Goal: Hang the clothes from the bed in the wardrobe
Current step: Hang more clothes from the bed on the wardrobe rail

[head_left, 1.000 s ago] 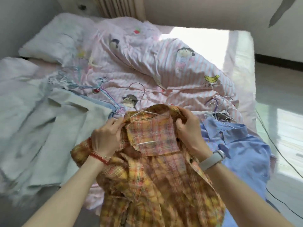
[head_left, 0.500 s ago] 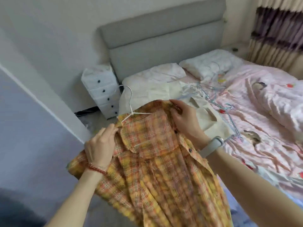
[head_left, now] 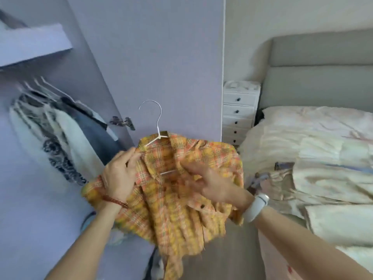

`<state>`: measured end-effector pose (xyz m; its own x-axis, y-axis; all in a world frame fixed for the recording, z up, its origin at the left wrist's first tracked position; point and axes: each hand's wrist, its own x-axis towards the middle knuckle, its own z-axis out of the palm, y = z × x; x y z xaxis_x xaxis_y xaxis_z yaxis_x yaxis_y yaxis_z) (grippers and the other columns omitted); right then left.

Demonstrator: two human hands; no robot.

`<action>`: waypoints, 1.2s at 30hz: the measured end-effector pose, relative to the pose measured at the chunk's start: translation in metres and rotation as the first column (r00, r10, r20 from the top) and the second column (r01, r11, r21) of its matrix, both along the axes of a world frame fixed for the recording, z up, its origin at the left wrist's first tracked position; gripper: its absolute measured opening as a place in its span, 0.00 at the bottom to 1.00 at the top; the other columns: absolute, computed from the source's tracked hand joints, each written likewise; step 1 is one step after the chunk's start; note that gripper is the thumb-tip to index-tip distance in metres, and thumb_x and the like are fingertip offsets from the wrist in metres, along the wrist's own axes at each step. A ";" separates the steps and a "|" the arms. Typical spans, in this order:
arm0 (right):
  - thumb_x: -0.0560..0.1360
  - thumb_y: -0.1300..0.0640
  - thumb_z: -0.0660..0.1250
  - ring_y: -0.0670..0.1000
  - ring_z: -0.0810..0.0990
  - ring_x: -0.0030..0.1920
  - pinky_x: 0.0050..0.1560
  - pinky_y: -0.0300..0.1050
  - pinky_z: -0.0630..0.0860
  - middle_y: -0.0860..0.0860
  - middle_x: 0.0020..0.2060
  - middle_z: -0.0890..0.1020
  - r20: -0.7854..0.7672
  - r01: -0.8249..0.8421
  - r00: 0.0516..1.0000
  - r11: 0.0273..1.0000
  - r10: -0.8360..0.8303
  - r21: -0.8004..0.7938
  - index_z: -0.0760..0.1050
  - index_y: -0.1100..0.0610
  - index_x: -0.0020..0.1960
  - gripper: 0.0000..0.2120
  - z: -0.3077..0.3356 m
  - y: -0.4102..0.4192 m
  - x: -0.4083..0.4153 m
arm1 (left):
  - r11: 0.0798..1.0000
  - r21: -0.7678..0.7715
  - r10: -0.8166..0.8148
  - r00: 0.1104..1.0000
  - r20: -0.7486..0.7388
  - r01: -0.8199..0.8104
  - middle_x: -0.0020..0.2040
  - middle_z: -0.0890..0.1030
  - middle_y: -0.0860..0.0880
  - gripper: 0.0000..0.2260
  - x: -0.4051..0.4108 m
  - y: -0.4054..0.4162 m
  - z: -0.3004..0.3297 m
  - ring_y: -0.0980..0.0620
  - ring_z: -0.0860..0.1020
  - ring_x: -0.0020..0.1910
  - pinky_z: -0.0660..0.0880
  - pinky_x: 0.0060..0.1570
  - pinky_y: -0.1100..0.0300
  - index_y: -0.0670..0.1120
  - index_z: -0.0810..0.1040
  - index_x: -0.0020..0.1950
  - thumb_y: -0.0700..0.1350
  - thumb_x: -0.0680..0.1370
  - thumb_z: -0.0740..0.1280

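An orange-and-yellow plaid shirt [head_left: 177,207] hangs on a white wire hanger [head_left: 156,126] in front of me, hook up. My left hand [head_left: 121,172] grips the shirt's left shoulder and collar. My right hand [head_left: 210,180], blurred, holds the fabric near the collar on the right side. The open wardrobe [head_left: 157,57] stands to the left, with several garments [head_left: 60,134] hanging inside on hangers. The bed [head_left: 314,154] lies at the right with pale clothes piled on it.
A lilac wardrobe door panel stands straight ahead behind the hanger. A white chest of small drawers [head_left: 239,114] sits between that panel and the grey headboard [head_left: 323,81]. A shelf [head_left: 32,45] shows at the upper left inside the wardrobe.
I have turned left from the bed toward the wardrobe, carrying the plaid shirt on its hanger. Both hands stayed on the shirt; the right hand shifted lower on the collar.
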<state>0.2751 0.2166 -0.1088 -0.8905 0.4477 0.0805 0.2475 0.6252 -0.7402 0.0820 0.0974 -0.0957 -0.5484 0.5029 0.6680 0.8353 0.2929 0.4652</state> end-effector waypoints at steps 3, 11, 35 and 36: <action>0.77 0.58 0.60 0.42 0.76 0.46 0.49 0.33 0.72 0.46 0.56 0.79 0.050 -0.188 0.982 0.976 0.184 0.113 0.75 0.52 0.61 0.14 0.009 0.008 -0.029 | 0.994 0.046 0.100 0.993 0.054 -0.103 0.48 0.82 0.39 0.10 -0.027 -0.026 0.010 0.41 0.80 0.46 0.72 0.46 0.57 0.36 0.81 0.53 0.40 0.75 0.68; 0.76 0.55 0.62 0.59 0.72 0.60 0.59 0.53 0.65 0.56 0.59 0.75 -0.319 0.126 0.946 0.835 0.063 0.535 0.69 0.59 0.65 0.19 0.050 0.063 -0.104 | 0.937 0.180 0.259 0.941 0.216 -0.299 0.48 0.80 0.48 0.10 -0.062 -0.088 0.040 0.53 0.76 0.47 0.69 0.51 0.71 0.38 0.81 0.54 0.41 0.74 0.68; 0.79 0.57 0.57 0.58 0.79 0.35 0.33 0.46 0.68 0.54 0.32 0.80 -0.419 -0.092 0.878 0.941 0.232 0.326 0.76 0.60 0.50 0.10 0.045 -0.048 -0.274 | 0.577 0.116 0.797 0.525 -0.298 -0.809 0.64 0.73 0.41 0.18 -0.117 -0.157 0.090 0.40 0.67 0.66 0.55 0.65 0.43 0.44 0.75 0.61 0.45 0.72 0.62; 0.79 0.57 0.57 0.58 0.79 0.35 0.34 0.47 0.70 0.56 0.34 0.81 -0.428 -0.072 0.883 0.956 0.194 0.285 0.76 0.60 0.50 0.10 0.048 -0.052 -0.287 | 0.582 0.139 0.776 0.496 -0.390 -0.802 0.63 0.73 0.40 0.18 -0.123 -0.155 0.098 0.38 0.68 0.65 0.58 0.63 0.42 0.43 0.76 0.61 0.43 0.72 0.64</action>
<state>-0.0123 0.1649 -0.0609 -0.7807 0.2379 0.5779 -0.1702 0.8089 -0.5628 -0.0406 -0.0580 0.0028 -0.4517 0.0297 0.8917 0.3348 0.9320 0.1385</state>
